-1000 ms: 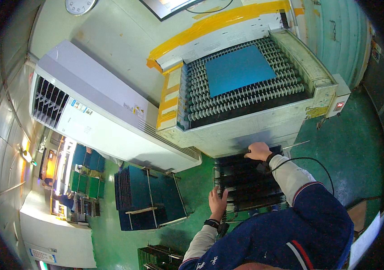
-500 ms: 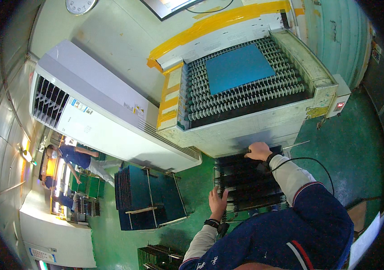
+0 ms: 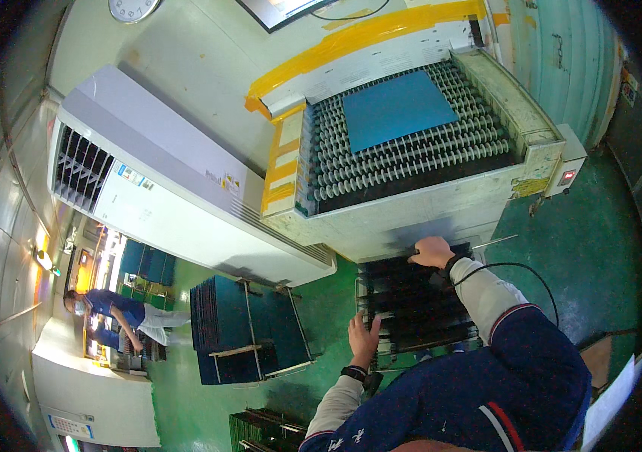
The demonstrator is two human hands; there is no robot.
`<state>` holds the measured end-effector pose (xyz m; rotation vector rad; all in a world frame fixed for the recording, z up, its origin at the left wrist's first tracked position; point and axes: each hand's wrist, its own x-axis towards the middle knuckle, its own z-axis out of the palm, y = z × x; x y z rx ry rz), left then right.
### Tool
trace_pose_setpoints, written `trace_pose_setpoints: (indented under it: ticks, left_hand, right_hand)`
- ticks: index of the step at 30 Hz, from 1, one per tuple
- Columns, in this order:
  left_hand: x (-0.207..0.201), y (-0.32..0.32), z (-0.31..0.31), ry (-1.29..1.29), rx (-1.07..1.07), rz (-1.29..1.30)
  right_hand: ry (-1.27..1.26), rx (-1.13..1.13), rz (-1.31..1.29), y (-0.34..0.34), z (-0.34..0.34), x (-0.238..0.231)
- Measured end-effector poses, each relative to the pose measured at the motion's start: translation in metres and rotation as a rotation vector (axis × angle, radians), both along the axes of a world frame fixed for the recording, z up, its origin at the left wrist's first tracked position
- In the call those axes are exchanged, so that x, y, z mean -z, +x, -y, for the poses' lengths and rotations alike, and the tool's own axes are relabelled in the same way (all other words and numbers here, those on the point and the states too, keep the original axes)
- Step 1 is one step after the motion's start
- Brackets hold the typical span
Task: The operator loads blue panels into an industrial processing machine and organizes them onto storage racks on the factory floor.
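Note:
A rack of dark panels [image 3: 411,297] stands low in front of me, below the front wall of a roller conveyor [image 3: 411,169]. My left hand [image 3: 364,339] is at the rack's left side with its fingers apart, holding nothing that I can see. At the rack's far edge, my right hand [image 3: 432,252] has its fingers curled down over the dark panels. What lies under those fingertips is too dark to make out. A flat blue panel [image 3: 400,111] lies on the conveyor's rows of white wheels, away from both hands.
To the left, another rack of dark blue-green panels [image 3: 249,328] stands on the green floor [image 3: 185,399]. A further rack [image 3: 264,431] sits near the lower edge. A tall white air conditioner [image 3: 178,177] flanks the conveyor. At the far left is a co-worker [image 3: 121,309]. A black cable [image 3: 535,275] loops by my right forearm.
The blue panel has shifted slightly up and left on the wheels. The co-worker in the background has moved down and left in the picture. My hands stay in nearly the same places.

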<state>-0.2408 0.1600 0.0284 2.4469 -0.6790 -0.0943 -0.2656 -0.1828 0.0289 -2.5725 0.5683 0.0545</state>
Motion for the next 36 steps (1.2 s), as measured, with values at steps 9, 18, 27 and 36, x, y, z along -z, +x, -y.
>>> trace_pose_setpoints:
  ticks: [9, 18, 27, 36]
  left_hand:
    - [0.003, 0.002, -0.002, -0.014, 0.004, -0.004]
    - [0.002, -0.001, 0.005, -0.004, -0.009, 0.011]
    - [-0.015, -0.002, -0.001, -0.004, -0.043, -0.090]
    - [-0.017, -0.003, -0.007, -0.057, -0.077, -0.162]
  right_hand:
    - [-0.008, -0.013, 0.011, 0.000, -0.001, 0.001]
    - [-0.002, -0.015, 0.013, -0.005, 0.003, -0.007]
    - [0.022, -0.031, 0.016, -0.001, -0.006, -0.012]
    - [-0.066, -0.046, 0.010, 0.016, 0.003, 0.020]
